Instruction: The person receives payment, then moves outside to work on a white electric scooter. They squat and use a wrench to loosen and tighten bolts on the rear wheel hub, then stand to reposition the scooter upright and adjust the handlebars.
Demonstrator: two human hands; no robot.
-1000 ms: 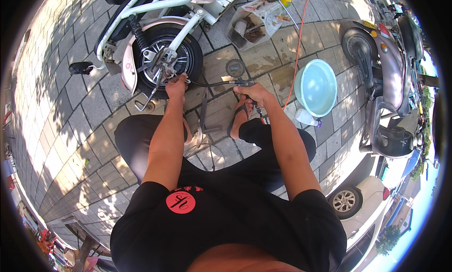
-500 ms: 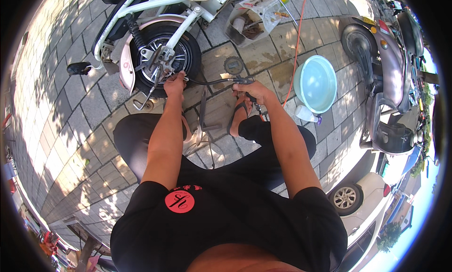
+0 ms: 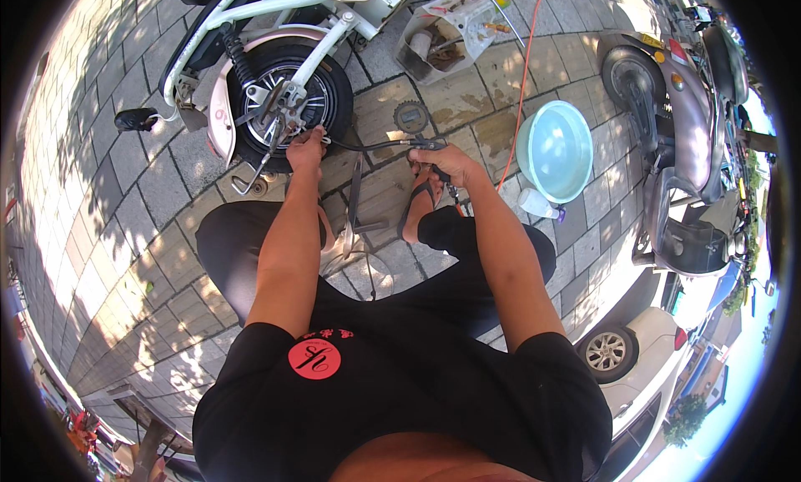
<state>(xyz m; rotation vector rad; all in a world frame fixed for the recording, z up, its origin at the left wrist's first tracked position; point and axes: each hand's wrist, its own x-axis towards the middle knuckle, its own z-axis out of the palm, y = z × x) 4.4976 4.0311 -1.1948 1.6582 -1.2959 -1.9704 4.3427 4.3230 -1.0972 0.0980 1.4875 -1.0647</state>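
Observation:
A scooter wheel [image 3: 334,94] with a black tyre stands at the upper left. My left hand [image 3: 305,151] is at its near side, fingers pinched on the end of a short black hose [image 3: 365,147]; exactly where that end meets the wheel is hidden. The hose runs right to a tyre inflator gun [image 3: 430,143], which carries a round dial gauge [image 3: 410,117]. Wrapped round the gun's grip is my right hand [image 3: 446,161]. Whether its lever is pressed cannot be made out.
A clear plastic container [image 3: 434,48] of tools stands beyond the gauge. An orange hose [image 3: 523,90] runs beside a light blue basin [image 3: 554,153], with a white bottle [image 3: 538,203] close by. A metal bar [image 3: 355,190] lies between my feet. Another scooter [image 3: 697,132] stands at the right.
The whole view has shifted slightly, and the gauge sits a little farther left in it. Both hands keep the same grips on the hose end and the gun.

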